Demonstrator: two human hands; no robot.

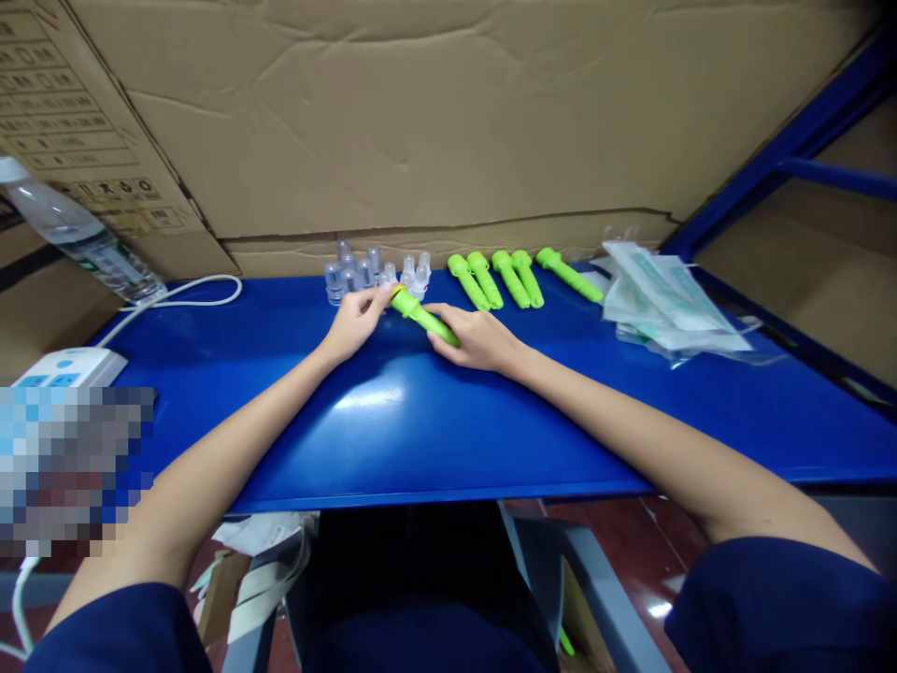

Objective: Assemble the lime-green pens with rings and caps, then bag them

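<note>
One green tube (419, 315) is in the middle of the frame, and we hold it by both ends. Our left hand (356, 325) pinches the upper end, and our right hand (483, 340) is closed around the lower end. Behind it on the blue table (448, 430), we see clear caps (348, 280), then five more tubes (511, 279) to their right.

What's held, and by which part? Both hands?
A green tube. The right grip holds its narrower, near end; the left grip is at the far, wider end, but whether it pinches there can't be told.
</note>
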